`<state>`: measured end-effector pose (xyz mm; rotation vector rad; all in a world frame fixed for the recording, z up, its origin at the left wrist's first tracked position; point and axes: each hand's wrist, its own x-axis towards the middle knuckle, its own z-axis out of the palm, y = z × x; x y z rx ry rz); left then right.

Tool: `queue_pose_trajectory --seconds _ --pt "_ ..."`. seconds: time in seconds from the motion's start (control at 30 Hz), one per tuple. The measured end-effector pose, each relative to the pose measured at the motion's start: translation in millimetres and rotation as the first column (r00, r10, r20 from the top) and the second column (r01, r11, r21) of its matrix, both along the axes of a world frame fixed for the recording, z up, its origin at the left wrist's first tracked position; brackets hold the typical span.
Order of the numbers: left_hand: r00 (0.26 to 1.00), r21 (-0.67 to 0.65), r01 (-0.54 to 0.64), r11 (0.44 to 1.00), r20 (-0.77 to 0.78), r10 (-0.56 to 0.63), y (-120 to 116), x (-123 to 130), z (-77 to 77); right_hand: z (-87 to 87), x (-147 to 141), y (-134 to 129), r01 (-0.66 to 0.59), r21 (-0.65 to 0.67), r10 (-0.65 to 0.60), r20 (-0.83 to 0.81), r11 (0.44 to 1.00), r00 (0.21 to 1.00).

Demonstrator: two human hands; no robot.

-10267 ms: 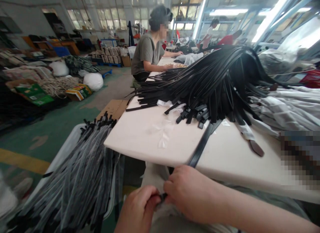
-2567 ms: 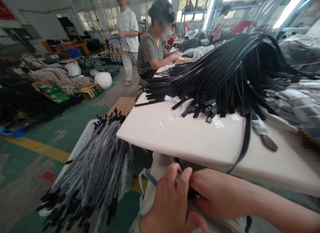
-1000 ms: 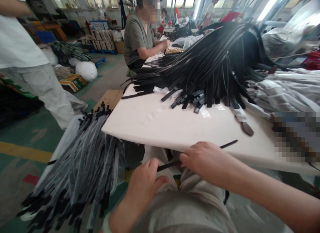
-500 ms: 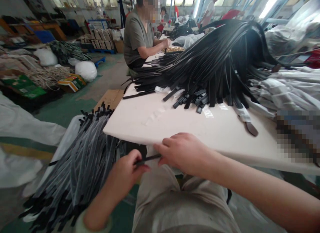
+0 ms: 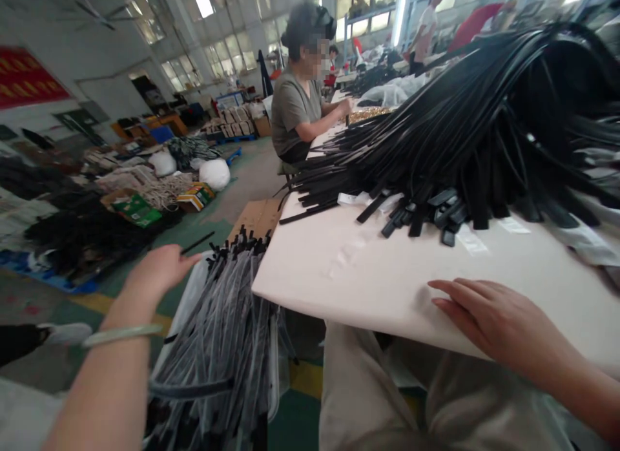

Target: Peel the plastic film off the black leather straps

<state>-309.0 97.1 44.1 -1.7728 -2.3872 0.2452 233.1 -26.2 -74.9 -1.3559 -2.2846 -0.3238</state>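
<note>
Left hand (image 5: 159, 270) is raised out over the bin side, fingers spread, and a thin black strip (image 5: 197, 243) sits just past the fingertips. Cannot tell if it is pinched or already free. Main change: that strip was between both hands over the lap, now it is well apart from the right hand and out above the bundle of grey-and-black strips (image 5: 217, 347), which stands in a white bin (image 5: 191, 296) on the floor beside the desk. Right hand (image 5: 494, 322) has come away and lies flat on the desk (image 5: 339, 276) near its front edge, fingers loosely open, holding nothing. Pale bangle (image 5: 121, 331) on the left wrist; beige trousers (image 5: 387, 386) on the lap below.

On the desk: big heap of black belt straps (image 5: 484, 147), ends fanned toward the person, with white paper tags (image 5: 469, 239) just by them. 1 loose strap (image 5: 307, 213) lies slightly apart at the far edge. Flattened cardboard (image 5: 256, 218) sits just past the bin. Further along the desk, a seated co-worker (image 5: 298, 108) works close to a heap of brass-coloured parts (image 5: 368, 115) — both hands there, too small to tell more.
</note>
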Motion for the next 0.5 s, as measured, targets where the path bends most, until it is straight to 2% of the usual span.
queue_pose_trajectory --seconds 0.1,0.17,0.23,0.3,0.37,0.43,0.5 --pt "0.998 0.062 0.012 0.998 0.065 -0.016 47.3 13.4 -50.8 -0.6 0.5 2.1 -0.015 0.024 0.016 -0.018 1.0 1.0" --pt "0.996 0.147 -0.001 0.989 0.084 -0.011 64.8 21.6 -81.8 -2.0 1.0 3.2 -0.012 0.028 0.013 -0.028 1.0 1.0" --pt "0.994 0.217 -0.037 0.976 0.104 0.015 71.6 27.2 -104.9 -3.4 0.6 3.6 -0.005 0.016 0.005 -0.028 1.0 1.0" --pt "0.993 0.272 -0.044 0.961 0.12 0.011 69.4 29.8 -119.5 -3.8 -0.7 3.6 0.002 0.01 -0.002 -0.033 1.0 0.999" --pt "0.991 0.308 -0.002 0.951 0.125 -0.038 59.3 30.6 -128.8 -3.0 -2.1 3.4 0.008 0.008 -0.008 -0.043 1.0 0.999" --pt "0.985 0.31 0.073 0.948 0.125 -0.116 42.1 31.9 -138.7 -1.4 -3.3 3.0 0.014 -0.009 -0.015 -0.049 1.0 0.999" --pt "0.974 0.283 0.138 0.949 0.137 -0.183 18.0 36.2 -155.1 0.3 -3.9 2.3 0.018 -0.036 -0.02 -0.046 0.999 0.999"
